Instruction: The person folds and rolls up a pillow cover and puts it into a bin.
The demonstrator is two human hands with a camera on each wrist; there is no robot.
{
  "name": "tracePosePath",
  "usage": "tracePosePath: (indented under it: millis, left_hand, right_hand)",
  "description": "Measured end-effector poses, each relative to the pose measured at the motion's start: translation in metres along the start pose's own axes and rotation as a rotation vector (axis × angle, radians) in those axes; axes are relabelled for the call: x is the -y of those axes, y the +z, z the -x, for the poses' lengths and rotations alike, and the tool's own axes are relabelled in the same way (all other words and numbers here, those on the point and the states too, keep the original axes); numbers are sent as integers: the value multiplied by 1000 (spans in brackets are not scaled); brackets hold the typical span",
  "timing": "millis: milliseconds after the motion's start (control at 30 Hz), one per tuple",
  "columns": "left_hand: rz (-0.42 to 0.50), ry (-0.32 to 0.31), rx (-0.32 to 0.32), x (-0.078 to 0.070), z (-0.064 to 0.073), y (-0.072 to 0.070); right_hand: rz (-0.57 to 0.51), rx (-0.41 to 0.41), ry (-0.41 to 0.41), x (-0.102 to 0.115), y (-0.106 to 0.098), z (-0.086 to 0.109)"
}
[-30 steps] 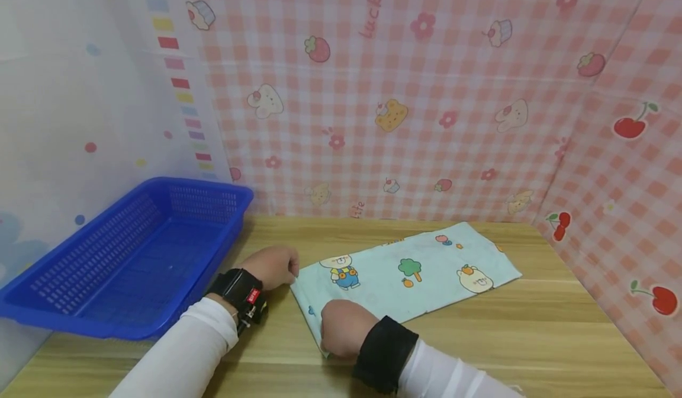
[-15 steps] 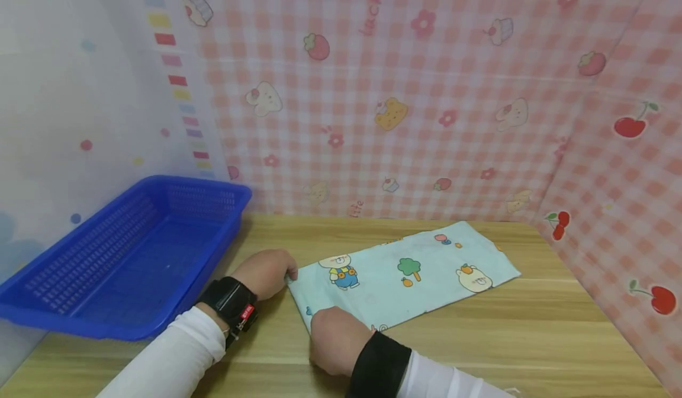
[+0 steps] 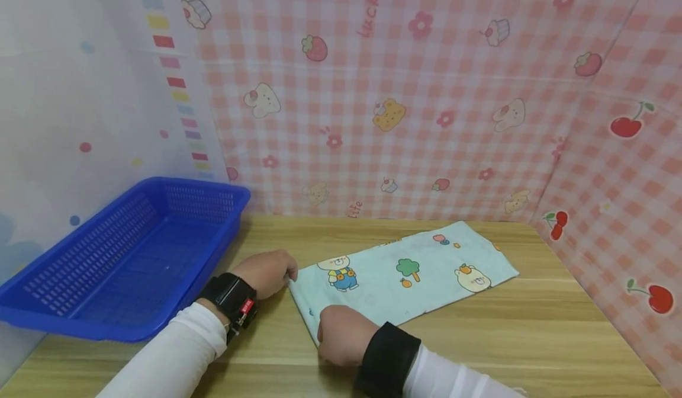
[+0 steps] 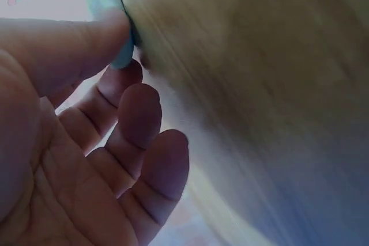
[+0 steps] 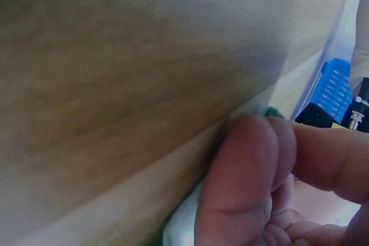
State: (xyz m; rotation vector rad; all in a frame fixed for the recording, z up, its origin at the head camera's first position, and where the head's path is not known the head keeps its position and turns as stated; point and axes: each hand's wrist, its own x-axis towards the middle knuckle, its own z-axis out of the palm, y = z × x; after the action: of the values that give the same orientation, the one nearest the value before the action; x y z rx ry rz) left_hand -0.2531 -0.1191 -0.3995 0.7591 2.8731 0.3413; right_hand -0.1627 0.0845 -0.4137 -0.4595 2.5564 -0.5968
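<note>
A light blue folded cloth (image 3: 373, 285) printed with cartoon bears and a tree lies flat and slanted on the wooden table. At its far left corner, my left hand (image 3: 269, 272) pinches the edge; in the left wrist view the thumb and index finger hold the cloth's corner (image 4: 122, 56) while the other fingers (image 4: 164, 162) curve loosely. My right hand (image 3: 345, 334) is at the near left corner and covers it. The right wrist view has its thumb and fingertips pressed together, with a bit of the cloth (image 5: 183, 223) beside them.
A blue plastic basket (image 3: 186, 303) with slotted sides stands at the left, close to my left forearm. Pink checked sheeting (image 3: 346, 90) rises behind the wooden table (image 3: 533, 339) and on its right; a pale sheet hangs at the left.
Over the last second both hands have shifted only slightly, staying at the left corners of the cloth. The cloth lies nearly the same; the view has moved a little.
</note>
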Motion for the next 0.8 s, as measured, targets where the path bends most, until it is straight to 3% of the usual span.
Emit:
tracePosePath:
  millis: [200,333,467,800]
  left_hand:
    - [28,15,38,2,-11,1]
    - [33,-13,42,-2,-15,-2]
    - [34,-32,23,-11,-17,-6]
    - [-51,42,-80,-17,-7,-3]
  right_hand:
    - [32,7,-36,-12,3,-6]
    - [29,7,-21,-16,6,-13]
    - [97,-26,-21,-19,12,-19]
    - [168,-81,-28,26,0,20]
